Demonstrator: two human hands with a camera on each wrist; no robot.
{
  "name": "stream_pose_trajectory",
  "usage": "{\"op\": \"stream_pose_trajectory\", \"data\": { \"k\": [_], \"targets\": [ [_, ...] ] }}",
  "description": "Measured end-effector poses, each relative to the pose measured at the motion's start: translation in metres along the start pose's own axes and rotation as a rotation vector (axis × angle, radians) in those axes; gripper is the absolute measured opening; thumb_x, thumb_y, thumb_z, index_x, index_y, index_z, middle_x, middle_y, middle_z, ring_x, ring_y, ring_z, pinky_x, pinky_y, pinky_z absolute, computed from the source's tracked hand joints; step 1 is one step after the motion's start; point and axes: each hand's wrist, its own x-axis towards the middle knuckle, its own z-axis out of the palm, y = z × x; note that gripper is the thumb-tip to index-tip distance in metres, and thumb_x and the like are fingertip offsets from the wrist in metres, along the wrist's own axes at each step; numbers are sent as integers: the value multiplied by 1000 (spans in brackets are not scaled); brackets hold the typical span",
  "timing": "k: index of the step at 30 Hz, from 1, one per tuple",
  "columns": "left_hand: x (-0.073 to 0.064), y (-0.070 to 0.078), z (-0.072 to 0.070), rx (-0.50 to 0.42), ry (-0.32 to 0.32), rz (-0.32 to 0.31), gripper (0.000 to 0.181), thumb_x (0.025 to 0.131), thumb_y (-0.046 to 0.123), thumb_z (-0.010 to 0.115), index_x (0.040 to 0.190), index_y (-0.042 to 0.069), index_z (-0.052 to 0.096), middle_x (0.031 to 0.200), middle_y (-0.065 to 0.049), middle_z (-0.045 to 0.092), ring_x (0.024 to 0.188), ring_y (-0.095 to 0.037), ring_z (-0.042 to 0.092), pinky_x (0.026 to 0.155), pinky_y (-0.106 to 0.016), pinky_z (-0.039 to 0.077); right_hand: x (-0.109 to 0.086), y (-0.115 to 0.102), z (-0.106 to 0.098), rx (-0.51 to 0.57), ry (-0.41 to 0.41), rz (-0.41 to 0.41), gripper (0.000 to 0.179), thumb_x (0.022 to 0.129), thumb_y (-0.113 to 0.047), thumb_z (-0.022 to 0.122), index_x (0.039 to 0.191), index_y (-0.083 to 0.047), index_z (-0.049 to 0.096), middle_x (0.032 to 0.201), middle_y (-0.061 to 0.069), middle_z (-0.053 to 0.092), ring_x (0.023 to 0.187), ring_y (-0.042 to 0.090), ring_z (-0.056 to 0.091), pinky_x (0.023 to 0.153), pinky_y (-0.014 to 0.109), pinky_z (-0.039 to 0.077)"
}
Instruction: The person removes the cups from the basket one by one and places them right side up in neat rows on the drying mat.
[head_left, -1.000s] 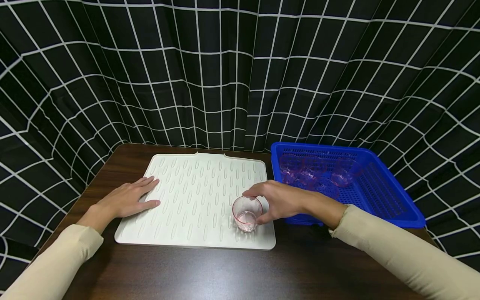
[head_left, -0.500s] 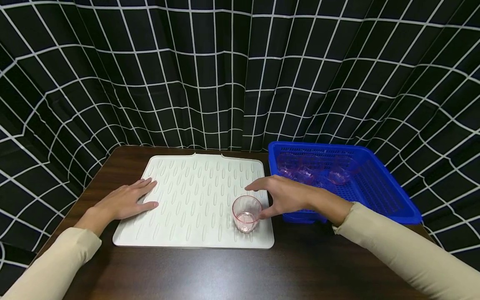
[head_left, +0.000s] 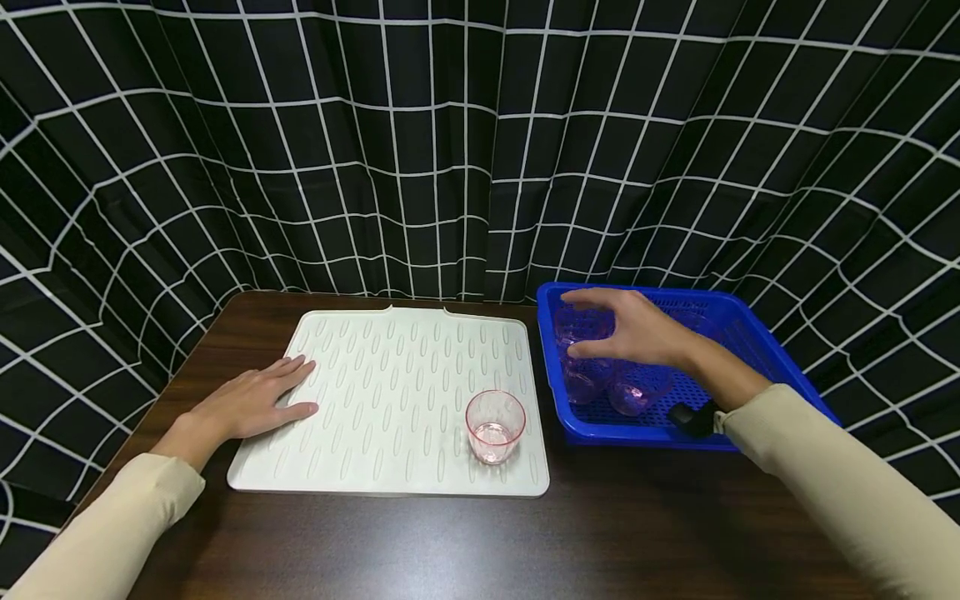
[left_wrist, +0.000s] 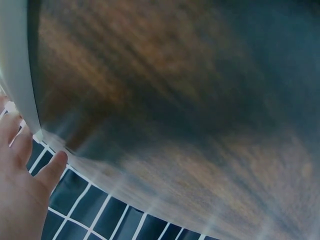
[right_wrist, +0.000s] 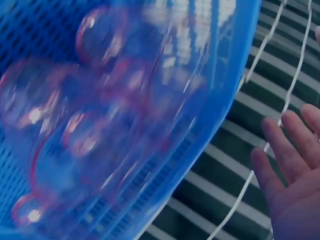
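Observation:
A clear pink-tinted cup (head_left: 495, 427) stands upright on the white ridged drying mat (head_left: 375, 400), near its right front corner. My left hand (head_left: 251, 402) rests flat with its fingers on the mat's left edge; the left wrist view shows part of that hand (left_wrist: 25, 175) at the side. Over the blue basket (head_left: 787, 400), my right hand (head_left: 637, 329) is held with thumb and fingers spread apart, nothing between them. Several pink-tinted cups (head_left: 633, 396) lie in the basket below it, partly hidden by the hand and blurred in the right wrist view.
The dark wooden table (head_left: 360, 550) carries the mat at left and the basket at right. A black grid-patterned curtain (head_left: 420, 150) hangs behind and along both sides. A black wrist strap piece (head_left: 693, 418) sits below the right wrist.
My right hand has let go of the cup on the mat and moved right and back, over the basket. The cup stays where it stood, and my left hand has not moved.

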Motion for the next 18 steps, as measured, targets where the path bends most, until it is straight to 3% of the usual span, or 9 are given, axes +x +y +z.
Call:
{"op": "stream_pose_trajectory", "data": {
  "k": [6,18],
  "targets": [
    [1,-1,2,10,6,3,86,94,68,47,154,7,36,157,-24,32,143,-46,31,106,-69,30,-9,38,-21,28,103,153,80,83,-38,82,148,-7,45,145,23,49,134,44,45,105,66,35],
    [1,-4,3,-8,1,-4,87,94,69,45,154,6,35,158,-24,31,144,-46,29,107,-70,27,-30,94,-42,63,153,352,93,84,-44,79,154,-4,32,151,30,37,136,51,37,105,68,32]
  ]
}}
